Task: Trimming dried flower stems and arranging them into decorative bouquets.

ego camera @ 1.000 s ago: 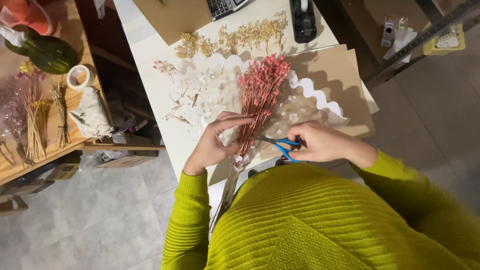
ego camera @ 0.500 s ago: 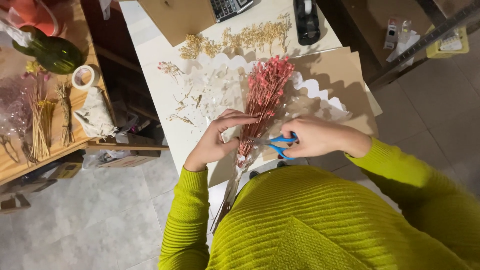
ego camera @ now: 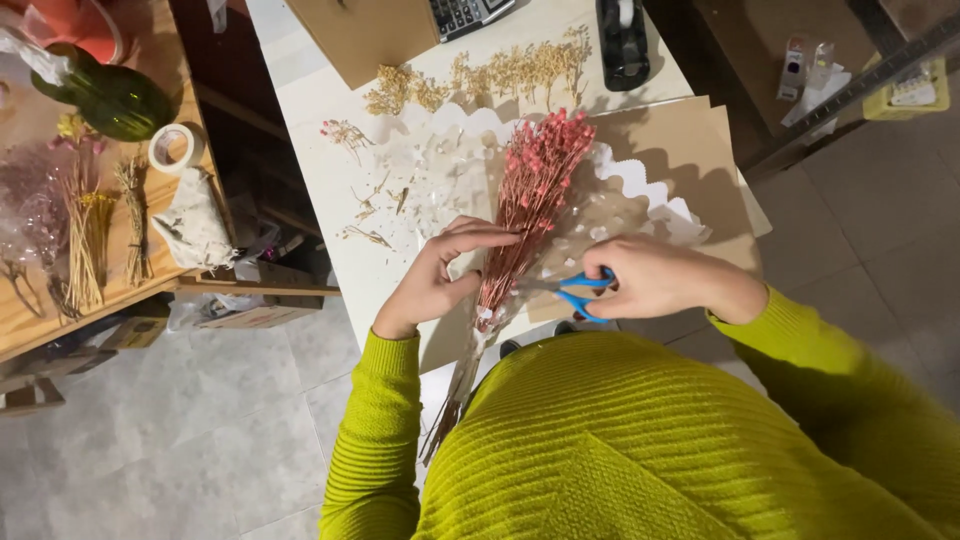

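A bunch of dried pink flowers [ego camera: 530, 190] lies on white scalloped paper [ego camera: 640, 190] over brown paper [ego camera: 700, 150] on a white table [ego camera: 310, 150]. My left hand [ego camera: 440, 275] holds the bunch by its stems, fingers curled over them near the table's front edge. My right hand [ego camera: 650, 280] grips blue-handled scissors [ego camera: 578, 292], their blades pointing left at the stems. The stem ends [ego camera: 450, 410] hang down past the table edge over my yellow-green sweater.
A row of dried yellowish sprigs [ego camera: 480, 75] lies at the table's far side, with a calculator [ego camera: 465, 12], a black tape dispenser [ego camera: 622, 40] and cardboard [ego camera: 360, 35]. A wooden side table at left holds a green bottle [ego camera: 110, 98], tape roll [ego camera: 172, 146] and dried grasses [ego camera: 85, 230].
Both hands have stayed at the stems. The scissors have shifted slightly left toward the bunch; the view has tilted a little.
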